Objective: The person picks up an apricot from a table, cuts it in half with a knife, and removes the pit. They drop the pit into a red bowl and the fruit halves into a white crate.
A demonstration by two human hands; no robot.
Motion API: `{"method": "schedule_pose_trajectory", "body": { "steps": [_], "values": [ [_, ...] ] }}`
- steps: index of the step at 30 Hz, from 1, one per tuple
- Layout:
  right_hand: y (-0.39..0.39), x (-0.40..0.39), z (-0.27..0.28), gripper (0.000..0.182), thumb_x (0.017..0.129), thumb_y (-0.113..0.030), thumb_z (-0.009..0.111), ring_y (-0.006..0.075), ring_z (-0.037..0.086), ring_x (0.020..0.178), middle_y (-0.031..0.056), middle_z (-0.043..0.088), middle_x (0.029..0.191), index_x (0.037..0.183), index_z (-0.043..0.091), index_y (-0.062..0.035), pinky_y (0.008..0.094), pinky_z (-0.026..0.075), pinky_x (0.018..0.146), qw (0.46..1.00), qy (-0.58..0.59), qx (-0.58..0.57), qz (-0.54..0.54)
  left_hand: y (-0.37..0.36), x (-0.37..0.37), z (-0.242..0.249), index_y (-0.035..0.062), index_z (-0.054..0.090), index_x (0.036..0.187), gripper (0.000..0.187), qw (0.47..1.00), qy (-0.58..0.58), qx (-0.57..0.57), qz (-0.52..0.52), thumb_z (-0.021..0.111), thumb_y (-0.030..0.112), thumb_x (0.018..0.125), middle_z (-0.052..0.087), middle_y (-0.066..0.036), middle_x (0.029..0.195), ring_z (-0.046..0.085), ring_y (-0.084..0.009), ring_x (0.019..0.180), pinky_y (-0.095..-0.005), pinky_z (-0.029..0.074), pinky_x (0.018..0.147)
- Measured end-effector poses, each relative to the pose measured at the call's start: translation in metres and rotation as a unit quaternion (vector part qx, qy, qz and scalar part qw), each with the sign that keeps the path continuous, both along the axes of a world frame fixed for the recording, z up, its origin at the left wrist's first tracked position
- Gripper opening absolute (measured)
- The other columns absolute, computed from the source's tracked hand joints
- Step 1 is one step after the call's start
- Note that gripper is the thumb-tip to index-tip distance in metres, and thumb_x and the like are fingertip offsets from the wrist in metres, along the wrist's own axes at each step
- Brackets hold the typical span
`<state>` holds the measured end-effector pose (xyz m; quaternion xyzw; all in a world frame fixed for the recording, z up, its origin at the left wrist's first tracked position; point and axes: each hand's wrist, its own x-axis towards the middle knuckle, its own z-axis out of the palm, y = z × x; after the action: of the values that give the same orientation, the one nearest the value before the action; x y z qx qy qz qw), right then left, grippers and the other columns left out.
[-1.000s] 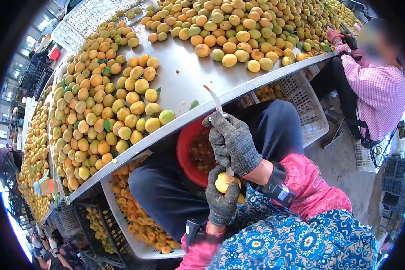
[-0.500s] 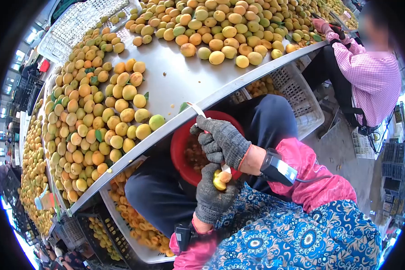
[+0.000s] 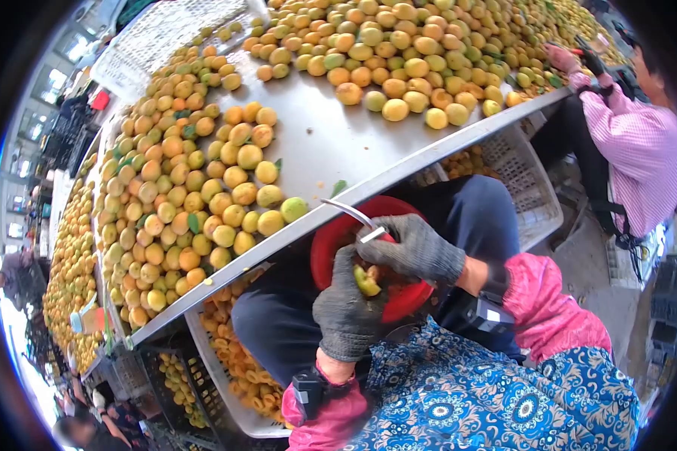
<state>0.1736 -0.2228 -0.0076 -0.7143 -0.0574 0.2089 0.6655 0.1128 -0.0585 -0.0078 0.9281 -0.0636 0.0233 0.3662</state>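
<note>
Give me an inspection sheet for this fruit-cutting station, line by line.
Surface: grey metal table, heaped with yellow-orange round fruit; bare in the middle.
Job's things: cut yellow fruit over the red plastic bowl on the lap; curved metal blade.
Clutter: white slotted crate of cut halves under the table; second white crate.
Grippers: left hand, grey knit glove, grips the fruit; right hand, gloved, grips the blade.
Cables: nothing seen; black wrist devices on both arms.
Surroundings: co-worker's pink checked sleeve at the table's far end.
</note>
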Motion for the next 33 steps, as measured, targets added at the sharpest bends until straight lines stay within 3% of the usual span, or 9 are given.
{"method": "schedule_pose_trajectory", "body": {
  "steps": [3,5,10,17,23,25,27,31,33],
  "values": [
    [0.003,-0.008,0.008,0.033,0.084,-0.031,0.073,0.0107,0.060,0.068,0.0020,0.066,0.080,0.099,0.067,-0.0022,0.0273,0.050,0.064,0.995,0.015,-0.047,0.086,0.006,0.000,-0.005,0.0102,0.043,0.137,0.073,0.999,0.037,0.032,-0.006,0.075,0.036,0.076,0.068,-0.013,0.078,0.067,-0.0350,0.062,-0.0455,0.051,0.055],
    [0.005,-0.009,0.033,0.034,0.083,-0.029,0.071,0.0100,0.059,0.067,0.0037,0.066,0.080,0.100,0.067,0.0000,0.0261,0.049,0.062,0.983,0.163,-0.020,0.085,0.008,-0.002,-0.003,0.0151,0.043,0.135,0.073,0.995,0.078,0.064,-0.001,0.077,0.029,0.072,0.068,-0.016,0.089,0.067,-0.0372,0.070,-0.0466,0.052,0.059],
    [0.006,-0.010,0.031,0.026,0.082,-0.021,0.065,0.0067,0.055,0.055,0.0044,0.064,0.073,0.096,0.067,0.0005,0.0209,0.044,0.049,0.988,0.124,-0.027,0.090,0.013,-0.008,-0.003,0.0136,0.054,0.118,0.042,0.999,0.050,0.011,0.004,0.066,0.031,0.081,0.066,-0.012,0.103,0.068,-0.0338,0.081,-0.0458,0.053,0.070],
    [0.021,-0.029,0.045,0.021,0.078,-0.019,0.063,0.0110,0.048,0.035,0.0043,0.056,0.055,0.077,0.062,0.0019,0.0225,0.036,0.035,0.992,0.113,-0.054,0.032,0.016,-0.006,0.002,0.0118,0.052,0.119,0.052,0.980,0.194,0.040,-0.027,0.071,0.035,0.077,0.063,-0.014,0.109,0.068,-0.0344,0.089,-0.0515,0.049,0.071],
    [0.025,-0.038,0.026,0.018,0.079,-0.018,0.058,0.0107,0.044,0.032,0.0018,0.051,0.050,0.075,0.062,-0.0008,0.0232,0.033,0.033,0.996,-0.049,-0.033,0.067,0.014,-0.013,0.010,0.0078,0.052,0.119,0.050,0.984,0.149,0.095,-0.008,0.070,0.026,0.076,0.064,-0.014,0.104,0.069,-0.0336,0.085,-0.0507,0.051,0.066],
    [0.030,-0.040,0.029,0.017,0.079,-0.018,0.057,0.0112,0.043,0.033,0.0005,0.049,0.050,0.076,0.062,-0.0025,0.0238,0.033,0.032,0.998,-0.004,-0.037,0.059,0.014,-0.014,0.010,0.0072,0.052,0.118,0.047,0.984,0.135,0.117,-0.008,0.069,0.024,0.077,0.064,-0.014,0.102,0.069,-0.0329,0.083,-0.0496,0.051,0.064],
    [0.038,-0.044,0.042,0.014,0.081,-0.016,0.055,0.0094,0.040,0.034,-0.0015,0.046,0.052,0.077,0.060,-0.0045,0.0238,0.032,0.032,0.979,0.200,0.022,-0.024,0.018,-0.015,0.014,0.0065,0.053,0.117,0.045,0.983,0.121,0.139,-0.009,0.068,0.021,0.078,0.064,-0.014,0.100,0.069,-0.0322,0.080,-0.0485,0.051,0.061],
    [0.034,-0.039,0.028,0.011,0.085,-0.015,0.055,0.0059,0.036,0.036,-0.0045,0.043,0.054,0.080,0.060,-0.0061,0.0222,0.030,0.033,0.965,0.251,0.074,0.003,0.027,-0.019,0.016,0.0065,0.054,0.111,0.037,0.988,0.040,0.150,-0.023,0.067,0.020,0.079,0.064,-0.014,0.094,0.069,-0.0308,0.072,-0.0459,0.052,0.056],
    [0.028,-0.034,0.002,0.009,0.088,-0.015,0.055,0.0035,0.033,0.039,-0.0067,0.040,0.055,0.084,0.059,-0.0077,0.0208,0.028,0.035,0.984,0.136,0.014,0.113,0.035,-0.022,0.014,0.0069,0.055,0.110,0.035,0.986,0.003,0.166,-0.033,0.066,0.020,0.079,0.064,-0.014,0.092,0.068,-0.0308,0.070,-0.0455,0.052,0.055]
  ]
}}
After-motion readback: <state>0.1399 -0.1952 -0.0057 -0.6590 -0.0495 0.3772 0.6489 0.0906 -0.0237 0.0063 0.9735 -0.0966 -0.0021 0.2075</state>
